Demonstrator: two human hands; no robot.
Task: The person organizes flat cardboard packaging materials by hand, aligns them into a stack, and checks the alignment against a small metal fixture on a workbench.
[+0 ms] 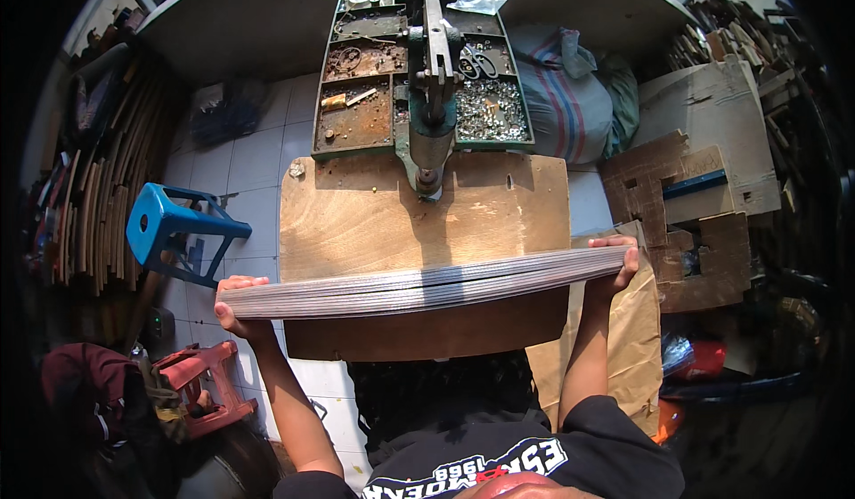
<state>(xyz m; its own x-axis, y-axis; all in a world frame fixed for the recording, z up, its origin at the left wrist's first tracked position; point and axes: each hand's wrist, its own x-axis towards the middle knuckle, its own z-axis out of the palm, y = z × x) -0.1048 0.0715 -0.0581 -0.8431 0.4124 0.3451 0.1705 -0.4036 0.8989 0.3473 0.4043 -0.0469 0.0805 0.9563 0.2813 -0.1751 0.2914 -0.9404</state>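
My left hand point(240, 305) and right hand point(618, 266) gripped the 2 ends of 1 stack of thin sheets point(392, 292) over the wooden surface point(352, 223). They looked all gathered (pretty neat!), but none sat under the press point(431, 150) yet.

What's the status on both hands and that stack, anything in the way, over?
Left hand, right hand gripping sheet stack ends. Stack spans wooden board. Press beyond, apart from stack.

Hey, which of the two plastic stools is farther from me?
The blue stool, beyond your left hand; the red stool sits closer to you, lower in the picture.
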